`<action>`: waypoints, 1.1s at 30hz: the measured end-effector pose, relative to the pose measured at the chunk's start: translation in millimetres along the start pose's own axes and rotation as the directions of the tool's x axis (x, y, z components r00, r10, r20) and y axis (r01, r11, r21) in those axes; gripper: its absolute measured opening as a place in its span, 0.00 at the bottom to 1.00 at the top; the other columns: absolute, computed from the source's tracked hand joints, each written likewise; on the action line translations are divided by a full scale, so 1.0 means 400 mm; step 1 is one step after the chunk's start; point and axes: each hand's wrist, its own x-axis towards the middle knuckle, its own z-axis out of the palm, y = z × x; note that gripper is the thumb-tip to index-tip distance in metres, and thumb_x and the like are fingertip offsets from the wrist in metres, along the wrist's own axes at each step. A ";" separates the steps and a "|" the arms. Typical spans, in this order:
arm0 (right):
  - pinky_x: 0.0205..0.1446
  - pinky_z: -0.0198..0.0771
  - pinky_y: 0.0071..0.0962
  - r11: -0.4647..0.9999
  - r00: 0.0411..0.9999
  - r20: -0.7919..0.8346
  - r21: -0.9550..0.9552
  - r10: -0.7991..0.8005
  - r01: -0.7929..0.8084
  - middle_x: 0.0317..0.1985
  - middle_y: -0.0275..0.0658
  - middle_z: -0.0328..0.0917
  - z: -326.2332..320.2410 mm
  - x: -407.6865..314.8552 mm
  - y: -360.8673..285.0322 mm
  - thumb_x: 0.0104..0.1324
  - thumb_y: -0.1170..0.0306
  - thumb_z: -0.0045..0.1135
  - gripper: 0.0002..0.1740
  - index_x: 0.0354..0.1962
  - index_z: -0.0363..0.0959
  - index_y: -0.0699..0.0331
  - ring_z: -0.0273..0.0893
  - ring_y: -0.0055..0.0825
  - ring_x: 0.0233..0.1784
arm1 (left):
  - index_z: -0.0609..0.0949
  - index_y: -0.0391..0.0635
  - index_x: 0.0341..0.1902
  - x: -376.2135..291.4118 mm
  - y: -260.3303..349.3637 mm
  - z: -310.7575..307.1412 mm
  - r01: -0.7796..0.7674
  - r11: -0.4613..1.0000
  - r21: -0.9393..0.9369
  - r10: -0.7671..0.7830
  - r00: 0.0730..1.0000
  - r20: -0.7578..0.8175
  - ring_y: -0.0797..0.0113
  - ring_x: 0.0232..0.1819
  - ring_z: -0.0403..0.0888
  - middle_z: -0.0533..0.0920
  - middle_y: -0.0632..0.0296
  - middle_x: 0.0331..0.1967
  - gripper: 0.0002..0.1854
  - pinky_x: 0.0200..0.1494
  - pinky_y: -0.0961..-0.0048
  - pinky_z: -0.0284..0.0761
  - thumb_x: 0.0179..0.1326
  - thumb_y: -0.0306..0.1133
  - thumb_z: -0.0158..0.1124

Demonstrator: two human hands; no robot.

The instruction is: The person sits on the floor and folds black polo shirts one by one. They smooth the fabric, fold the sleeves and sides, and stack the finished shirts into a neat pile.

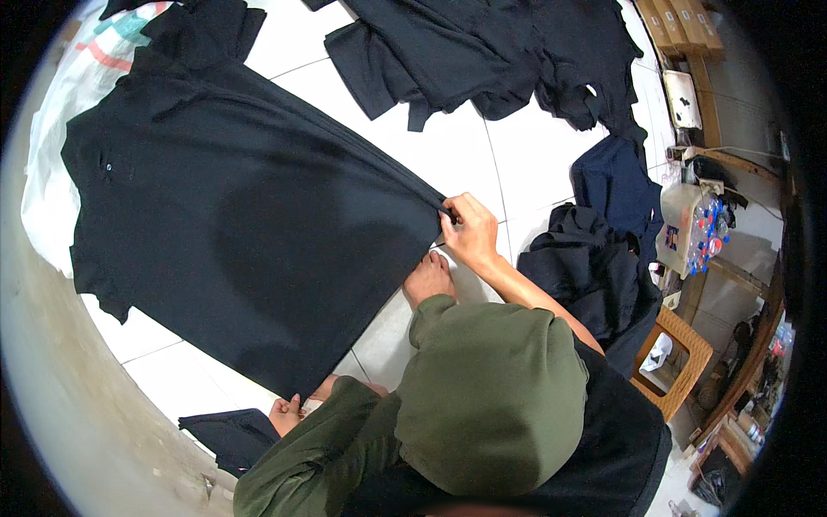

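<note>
A large black fabric garment [271, 207] is spread before me, mostly flat, and a small shiny button shows near its far left end. My right hand [473, 232] pinches the gathered corner of its near edge. Lower in the view, my left hand [284, 415] grips the opposite corner between thumb and fingers. Between the two hands the near edge runs straight, with folds along the upper side. My bare foot [429, 278] rests just under that edge, close to my right hand. Olive-green cloth [491, 394] covers my bent leg.
More black garments [452, 52] lie across the white tiled floor at the top. Dark and navy clothes [614, 181] are heaped on the right, near a brown frame [672, 365] and plastic bottles [707, 236]. A white sack [55, 161] lies left by the wall [97, 388].
</note>
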 end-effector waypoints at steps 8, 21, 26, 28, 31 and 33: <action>0.42 0.75 0.43 0.981 0.974 0.139 0.054 0.177 -0.186 0.34 0.43 0.78 -0.013 0.011 -0.025 0.52 0.75 0.69 0.17 0.39 0.73 0.62 0.81 0.47 0.39 | 0.68 0.49 0.26 0.010 -0.002 0.003 -0.012 1.000 -0.028 0.012 1.000 0.004 0.77 0.14 0.75 0.71 0.71 0.16 0.21 0.16 0.75 0.67 0.64 0.24 0.74; 0.45 0.74 0.42 0.999 1.000 0.012 -0.037 -0.015 0.015 0.35 0.41 0.78 -0.002 0.012 -0.022 0.50 0.73 0.70 0.16 0.37 0.76 0.61 0.79 0.44 0.41 | 0.69 0.49 0.27 0.014 -0.022 0.000 -0.006 0.997 -0.081 0.008 1.000 0.023 0.76 0.16 0.76 0.69 0.72 0.16 0.20 0.19 0.76 0.70 0.64 0.27 0.75; 0.45 0.72 0.44 0.995 0.990 0.095 0.008 -0.104 0.104 0.33 0.42 0.74 -0.008 -0.012 -0.053 0.46 0.73 0.70 0.17 0.32 0.70 0.59 0.77 0.46 0.41 | 0.69 0.49 0.28 0.023 -0.038 -0.005 0.041 0.991 -0.125 -0.038 0.999 0.029 0.75 0.17 0.77 0.69 0.72 0.16 0.20 0.20 0.75 0.71 0.65 0.28 0.75; 0.44 0.72 0.44 0.998 0.988 0.152 0.065 -0.029 0.019 0.33 0.42 0.74 -0.008 -0.022 -0.064 0.48 0.74 0.72 0.19 0.34 0.69 0.59 0.78 0.47 0.41 | 0.69 0.49 0.28 0.026 -0.042 -0.007 0.020 0.991 -0.131 -0.014 0.999 0.042 0.75 0.17 0.77 0.69 0.71 0.17 0.20 0.20 0.75 0.72 0.65 0.29 0.75; 0.43 0.75 0.41 0.968 0.979 0.107 0.167 0.173 -0.189 0.33 0.42 0.77 0.001 -0.014 -0.062 0.50 0.76 0.72 0.20 0.39 0.71 0.62 0.80 0.44 0.39 | 0.68 0.49 0.28 0.027 -0.045 -0.007 -0.020 0.991 -0.129 0.026 0.998 0.051 0.75 0.16 0.76 0.70 0.71 0.17 0.20 0.20 0.75 0.72 0.65 0.29 0.75; 0.42 0.77 0.40 0.950 0.961 0.110 0.160 0.254 -0.269 0.33 0.42 0.78 0.008 0.003 -0.049 0.51 0.76 0.72 0.22 0.43 0.73 0.63 0.82 0.42 0.37 | 0.68 0.49 0.27 0.024 -0.042 -0.005 0.017 0.993 -0.120 -0.014 0.999 0.030 0.75 0.16 0.75 0.69 0.71 0.17 0.21 0.19 0.75 0.71 0.64 0.28 0.75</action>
